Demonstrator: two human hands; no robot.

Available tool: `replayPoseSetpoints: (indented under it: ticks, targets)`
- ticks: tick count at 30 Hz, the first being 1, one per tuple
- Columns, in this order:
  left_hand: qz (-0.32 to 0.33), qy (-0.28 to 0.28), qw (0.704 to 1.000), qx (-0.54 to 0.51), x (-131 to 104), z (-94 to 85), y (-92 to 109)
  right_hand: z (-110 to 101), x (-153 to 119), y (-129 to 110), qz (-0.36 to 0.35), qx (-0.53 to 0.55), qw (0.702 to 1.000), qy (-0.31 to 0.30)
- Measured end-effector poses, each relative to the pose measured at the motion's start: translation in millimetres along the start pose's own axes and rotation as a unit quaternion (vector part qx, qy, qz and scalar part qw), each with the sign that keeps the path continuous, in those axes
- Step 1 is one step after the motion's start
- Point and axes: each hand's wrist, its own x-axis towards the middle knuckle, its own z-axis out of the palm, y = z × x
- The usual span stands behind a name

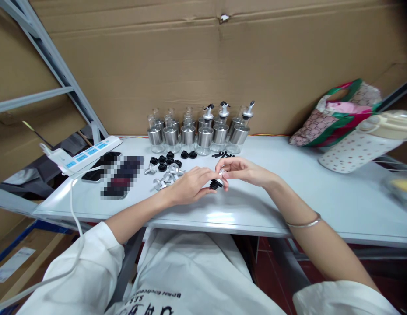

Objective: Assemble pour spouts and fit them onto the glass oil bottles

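Over the middle of the table, my left hand (pixel 194 186) and my right hand (pixel 244 171) meet on a bottle pour spout (pixel 216 183) with a black ribbed stopper and a silvery collar. My left fingers grip it from the left, while my right fingers pinch its upper end, which they partly hide. Left of my hands lie several silver spout tops (pixel 169 176) and several black stoppers (pixel 162 160). Beyond my hands are small black pieces (pixel 223 154). Several glass bottles with steel sleeves (pixel 205 139) stand in rows behind, three of them with spouts fitted.
On the left are a white power strip (pixel 92 153), a dark phone (pixel 100 168) and a pixelated flat object (pixel 123 177). A patterned bag (pixel 338 116) and a dotted vacuum jug (pixel 361 144) are at right. Cardboard (pixel 177 52) backs the white table (pixel 272 210).
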Motion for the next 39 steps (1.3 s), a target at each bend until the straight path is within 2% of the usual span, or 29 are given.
replayPoseSetpoints:
  ticks: [4,9,13,18,22,25,30,35,39]
  targets:
    - [0.01,0.016,1.0,-0.006,0.8,-0.7,2.6,-0.1,-0.2,0.1,0.002,0.003,1.0,-0.005]
    - [-0.025,0.005,0.999,-0.019,-0.2,1.8,4.5,-1.2,-1.0,0.6,0.008,-0.002,1.0,-0.016]
    - [-0.024,-0.004,0.999,-0.022,-0.9,1.0,5.5,-2.9,-1.2,2.3,0.013,-0.007,1.0,-0.027]
    - [0.003,0.002,1.0,0.004,-0.6,-1.0,4.4,-2.9,-1.3,3.2,0.024,-0.01,0.999,-0.025]
    - [0.048,0.019,0.997,0.062,0.3,0.6,0.8,-1.5,-0.9,2.6,0.032,-0.018,0.999,-0.021]
    - [0.057,0.011,0.993,0.104,0.4,1.1,-1.0,-1.5,-0.5,2.3,0.038,-0.031,0.999,-0.013]
    - [0.02,0.029,0.995,0.094,-1.5,1.3,-1.6,-3.1,-0.3,2.6,0.033,-0.043,0.998,0.013]
    - [-0.053,0.079,0.995,0.006,-0.7,2.2,1.9,-5.3,0.9,5.5,0.019,-0.054,0.997,0.052]
    - [-0.101,0.06,0.992,-0.053,2.0,1.7,6.0,-5.7,4.5,11.6,0.009,-0.065,0.995,0.073]
